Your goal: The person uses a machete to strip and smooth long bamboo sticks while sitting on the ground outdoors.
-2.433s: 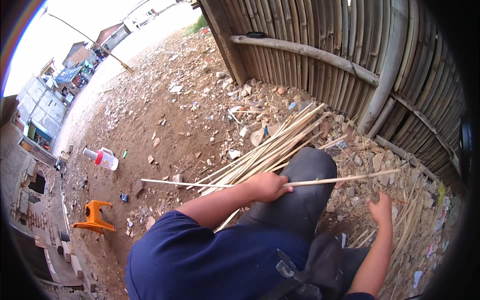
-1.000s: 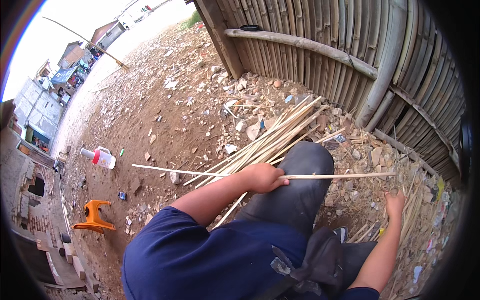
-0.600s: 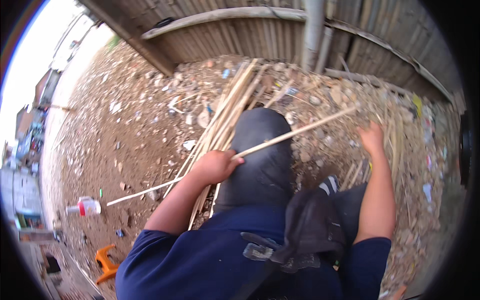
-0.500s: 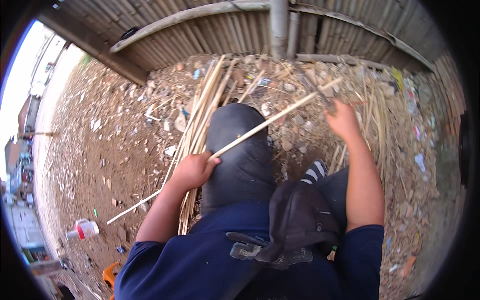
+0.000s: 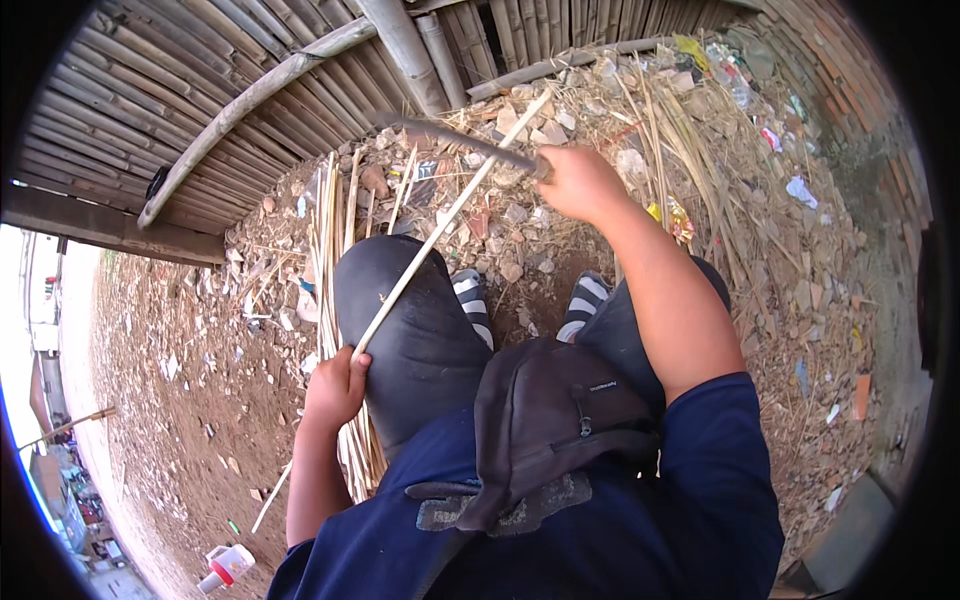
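And here is the strip: one long, pale, slender wooden strip (image 5: pixel 440 235), lying slantwise across the person's left knee (image 5: pixel 395 320). Its long axis runs from low on the left, beside the left forearm, up to the right, the far tip pointing at the rubble (image 5: pixel 505 215) towards the fence (image 5: pixel 250 85). The left hand (image 5: pixel 335 390) is closed around it just beside the knee, thumb laid along the top, with a shorter tail end poking out below the forearm.

Over to the right hand (image 5: pixel 578 183), a tight fist on the grip of a dark, blurred blade (image 5: pixel 460 137). The blade points left, crossing the strip near its far end; whether the two touch, one cannot tell.

Now the count: two hands, both full; one strip held, one blade. Two groups of loose strips, one bundle (image 5: pixel 325 250) by the left knee, one scattered bunch (image 5: pixel 685 165) off to the right, each too overlapped to number. Two striped pieces of footwear (image 5: pixel 472 308) between the knees, one black bag (image 5: pixel 545 400) on the lap, one clear jug (image 5: pixel 235 558) with a red band at lower left.
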The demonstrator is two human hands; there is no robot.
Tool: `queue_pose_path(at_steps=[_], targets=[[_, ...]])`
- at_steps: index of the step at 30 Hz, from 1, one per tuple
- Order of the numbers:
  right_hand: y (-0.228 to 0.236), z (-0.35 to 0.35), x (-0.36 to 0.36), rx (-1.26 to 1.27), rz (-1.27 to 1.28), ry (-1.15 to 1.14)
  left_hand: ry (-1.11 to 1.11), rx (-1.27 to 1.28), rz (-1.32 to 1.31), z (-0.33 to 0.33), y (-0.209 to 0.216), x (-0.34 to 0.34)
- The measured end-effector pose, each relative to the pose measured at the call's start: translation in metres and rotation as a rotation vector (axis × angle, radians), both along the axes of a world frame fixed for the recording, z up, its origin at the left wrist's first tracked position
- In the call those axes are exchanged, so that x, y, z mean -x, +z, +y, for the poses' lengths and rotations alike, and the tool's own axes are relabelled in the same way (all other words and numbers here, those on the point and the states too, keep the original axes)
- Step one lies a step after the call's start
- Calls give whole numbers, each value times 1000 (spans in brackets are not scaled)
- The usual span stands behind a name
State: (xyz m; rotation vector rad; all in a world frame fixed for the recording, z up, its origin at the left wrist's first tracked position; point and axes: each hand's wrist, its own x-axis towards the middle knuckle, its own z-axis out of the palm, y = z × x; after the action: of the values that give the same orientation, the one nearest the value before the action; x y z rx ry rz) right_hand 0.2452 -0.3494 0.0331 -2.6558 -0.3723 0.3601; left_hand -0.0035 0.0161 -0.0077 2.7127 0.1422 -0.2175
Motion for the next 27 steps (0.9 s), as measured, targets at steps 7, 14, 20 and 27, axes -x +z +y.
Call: queue_pose_path(at_steps=[7,14,20,27], targets=[[-84,-81,-61,-62,-88,-522,-24,8,-81,5,-12,5],[-79,-78,-58,-399,-79,-535,55,94,-7,-8,5,8],[-42,-69,-47,-404,-231,-460,89,144,-80,-14,14,18],[16,-43,-1,-265,-28,-207,169,169,-67,-28,7,22]])
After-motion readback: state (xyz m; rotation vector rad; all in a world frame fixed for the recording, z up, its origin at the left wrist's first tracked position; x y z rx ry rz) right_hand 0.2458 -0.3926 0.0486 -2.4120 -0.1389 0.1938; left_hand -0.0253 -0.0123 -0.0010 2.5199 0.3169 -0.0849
